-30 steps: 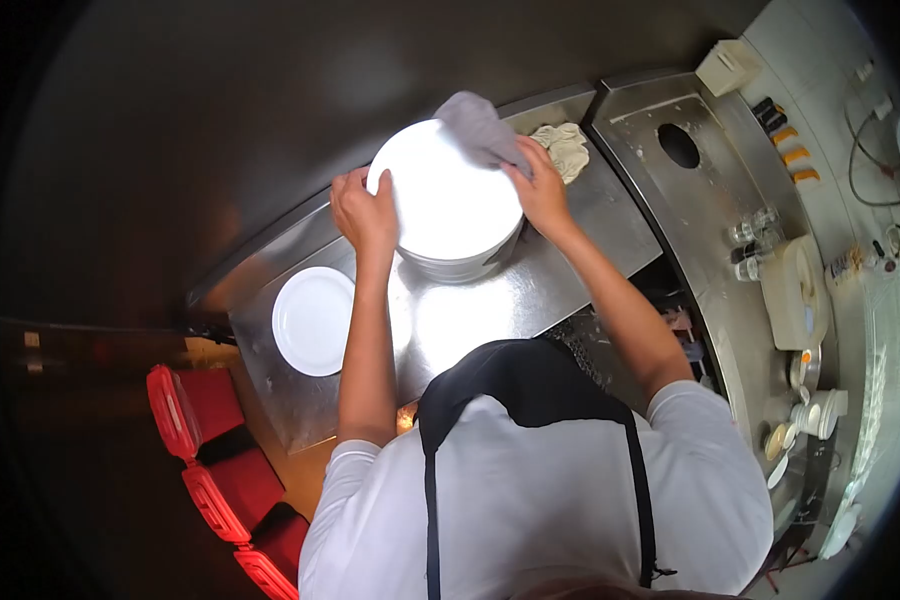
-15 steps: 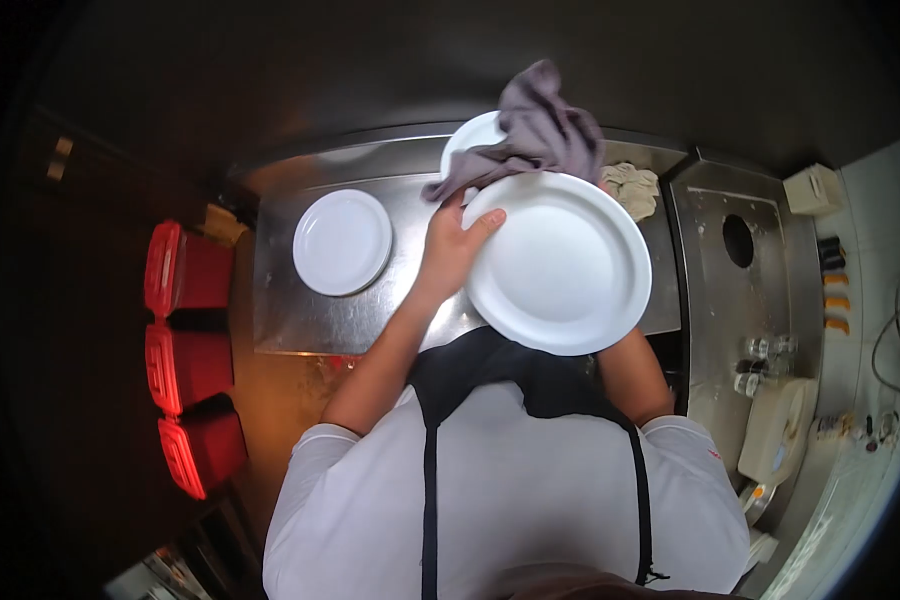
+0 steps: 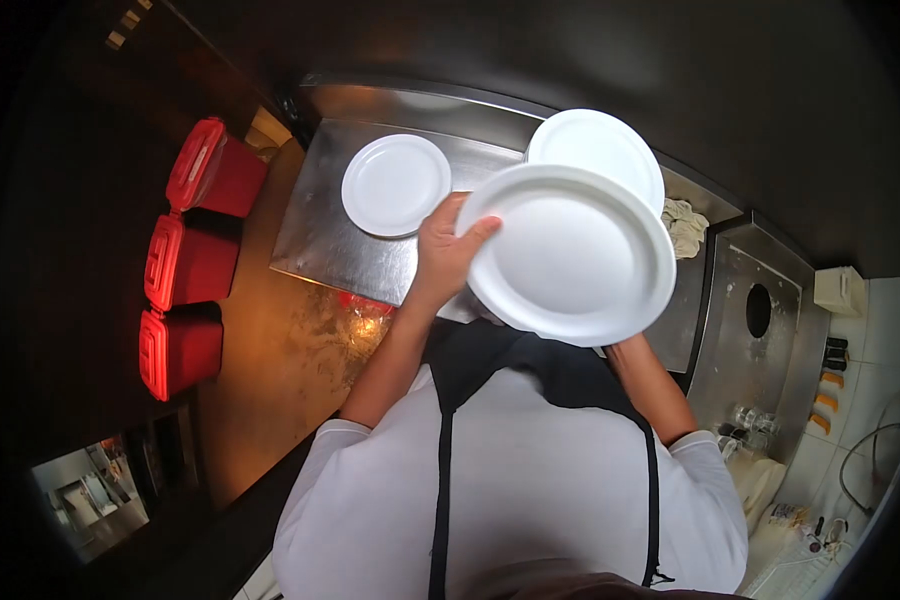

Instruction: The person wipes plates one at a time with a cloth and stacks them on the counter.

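A white plate (image 3: 570, 255) is tilted in front of my chest, its inner face toward the camera. My left hand (image 3: 450, 250) is closed on the plate's left rim, thumb on top. My right hand is hidden behind the plate; only its forearm shows below the lower right rim. Behind the held plate stands a stack of white plates (image 3: 600, 145), partly covered by it. Another white plate (image 3: 396, 186) lies flat on the steel counter (image 3: 340, 240), left of my left hand. The grey cloth is out of sight.
Three red lidded bins (image 3: 192, 255) stand at the left. A crumpled pale cloth (image 3: 684, 228) lies right of the stack. Farther right are a steel sink surface (image 3: 735, 330) with a dark round opening, small glasses (image 3: 753, 418) and a white box (image 3: 839, 291).
One plate has come off the stack into my left hand. The grey cloth, earlier in my right hand and then above the plate, has dropped from sight. The view has turned left.
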The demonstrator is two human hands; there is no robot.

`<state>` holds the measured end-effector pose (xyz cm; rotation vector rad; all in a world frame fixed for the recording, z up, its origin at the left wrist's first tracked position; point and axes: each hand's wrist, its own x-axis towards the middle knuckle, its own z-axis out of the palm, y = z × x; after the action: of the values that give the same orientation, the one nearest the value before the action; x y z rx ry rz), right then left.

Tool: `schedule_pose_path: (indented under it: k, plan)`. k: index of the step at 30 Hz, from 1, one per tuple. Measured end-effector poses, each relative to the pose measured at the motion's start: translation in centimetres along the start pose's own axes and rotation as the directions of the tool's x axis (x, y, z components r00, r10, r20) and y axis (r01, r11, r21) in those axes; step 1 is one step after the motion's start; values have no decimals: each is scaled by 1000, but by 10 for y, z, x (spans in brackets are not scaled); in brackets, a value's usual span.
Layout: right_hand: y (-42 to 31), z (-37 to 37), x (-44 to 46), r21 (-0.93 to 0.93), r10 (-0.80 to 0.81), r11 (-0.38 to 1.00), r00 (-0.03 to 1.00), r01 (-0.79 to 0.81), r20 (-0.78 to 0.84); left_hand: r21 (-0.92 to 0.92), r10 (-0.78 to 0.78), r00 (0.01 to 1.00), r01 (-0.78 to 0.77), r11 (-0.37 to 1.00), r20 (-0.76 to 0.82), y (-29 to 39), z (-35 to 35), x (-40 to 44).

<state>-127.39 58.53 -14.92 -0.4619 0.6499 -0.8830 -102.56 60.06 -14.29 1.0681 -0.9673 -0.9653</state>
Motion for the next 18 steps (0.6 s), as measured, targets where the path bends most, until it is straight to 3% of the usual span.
schedule_pose_path:
  k: [3, 6, 9, 10, 11, 13, 17, 18]
  plan:
    - [-12, -29, -12, -357, 75, 933, 993, -38, 89, -141, -13, 989, -8, 990, -148, 6, -20, 17]
    - [-30, 20, -40, -93, -105, 990, 993, 110, 47, -180, -58, 995, 42, 983, -85, -1, -52, 33]
    - [-29, 36, -26, -152, -386, 895, 898, 420, 209, -9, -107, 987, 109, 994, 122, -21, -55, 41]
    - [-29, 39, -13, -149, -411, 881, 881, 450, 233, 74, -118, 976, 106, 992, 183, -23, -53, 43]
    - [-28, 42, 4, -146, -378, 899, 899, 414, 222, 98, -195, 947, 175, 980, 254, -23, -54, 49]
    - [-18, 49, 48, -107, -274, 949, 944, 296, 182, -72, -230, 934, 258, 963, 273, -14, -42, 54]
    - [29, 60, 79, -90, -3, 996, 992, 14, 126, -230, -44, 970, 100, 968, 237, -31, -46, 56]
    - [39, 61, 81, -106, 50, 994, 992, -38, 116, -244, -105, 973, 155, 957, 208, -30, -50, 51]
